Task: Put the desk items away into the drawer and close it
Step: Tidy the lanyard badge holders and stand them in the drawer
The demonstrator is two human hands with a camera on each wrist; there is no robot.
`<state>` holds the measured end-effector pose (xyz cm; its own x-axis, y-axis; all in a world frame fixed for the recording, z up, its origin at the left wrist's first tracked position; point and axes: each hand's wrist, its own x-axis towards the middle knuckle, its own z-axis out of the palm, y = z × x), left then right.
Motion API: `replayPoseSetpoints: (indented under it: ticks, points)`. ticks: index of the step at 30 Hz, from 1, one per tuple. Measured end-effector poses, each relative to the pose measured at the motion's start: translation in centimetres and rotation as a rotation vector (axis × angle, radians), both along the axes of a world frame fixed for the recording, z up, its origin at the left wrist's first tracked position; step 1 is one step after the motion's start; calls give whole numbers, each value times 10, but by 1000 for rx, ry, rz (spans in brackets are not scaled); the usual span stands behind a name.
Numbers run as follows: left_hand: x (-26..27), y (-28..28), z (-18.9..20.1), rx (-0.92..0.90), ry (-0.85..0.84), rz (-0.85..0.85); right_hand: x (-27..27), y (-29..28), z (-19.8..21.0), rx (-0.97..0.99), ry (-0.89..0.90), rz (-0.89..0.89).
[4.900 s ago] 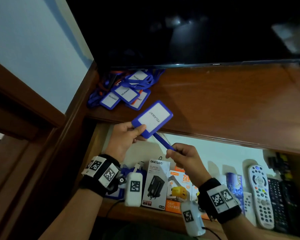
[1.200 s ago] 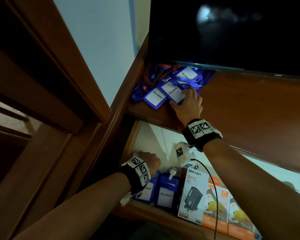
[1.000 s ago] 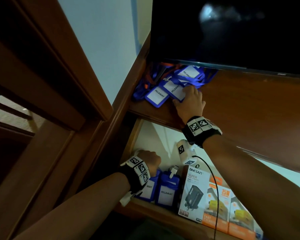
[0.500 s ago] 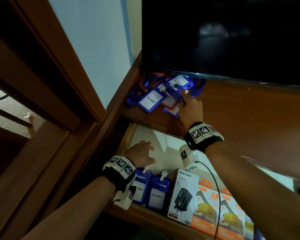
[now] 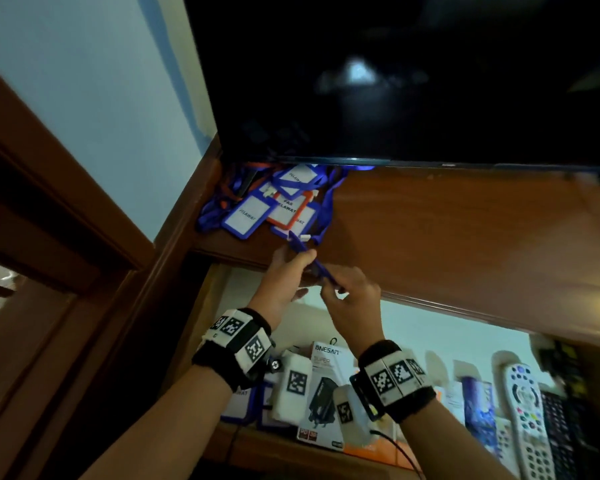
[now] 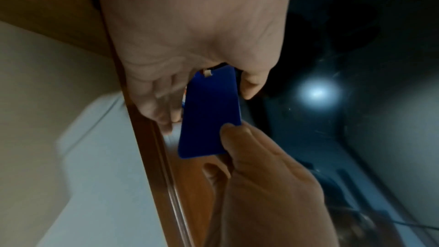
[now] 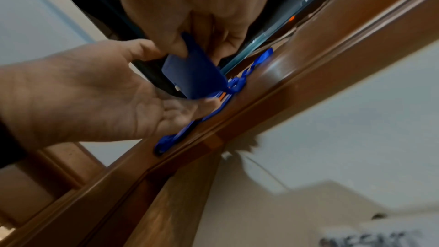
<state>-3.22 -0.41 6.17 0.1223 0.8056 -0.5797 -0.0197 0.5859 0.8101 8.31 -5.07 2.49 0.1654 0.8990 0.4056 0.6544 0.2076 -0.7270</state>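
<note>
A blue badge holder (image 5: 312,263) hangs edge-on over the desk's front edge (image 5: 430,299). My right hand (image 5: 329,289) pinches its lower corner between thumb (image 6: 237,134) and fingers. My left hand (image 5: 302,271) is open around it, thumb along its top edge and straight fingers (image 7: 190,106) spread below. Its blue lanyard (image 7: 237,84) trails back to the pile of blue and orange badge holders (image 5: 274,202) under the screen. Below is the open drawer (image 5: 274,448), with more blue holders (image 5: 238,403) at its left end.
A dark TV screen (image 5: 395,81) stands over the back of the desk (image 5: 465,237). A charger box (image 5: 323,386), orange boxes and remotes (image 5: 523,410) fill the drawer's front row. A wooden frame (image 5: 66,202) and the wall close the left side.
My right hand has lifted one blue holder off the pile and drawn it to the desk edge. My left hand has risen out of the drawer to meet it.
</note>
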Motion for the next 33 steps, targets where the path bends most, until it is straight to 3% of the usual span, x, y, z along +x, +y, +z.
replayPoseSetpoints:
  ticks: [8, 11, 14, 18, 21, 29, 33]
  points:
    - [26, -5, 12, 80, 27, -18, 35, -8, 16, -144, 187, 244]
    - [29, -11, 18, 123, 51, -89, 40, -13, 20, -105, 323, 158]
    - [27, -18, 23, 176, 115, -334, 51, -17, 23, -86, 448, 68]
    - [26, -27, 32, 245, 113, -649, 67, -22, 21, -169, 402, 25]
    - [27, -32, 38, 279, 110, -756, 72, -32, 27, -286, 647, 65]
    - [24, -41, 34, 253, -40, -738, 70, -53, 35, -342, 895, 75]
    - [24, -44, 31, 249, -132, -502, 70, -61, 41, -347, 907, 12]
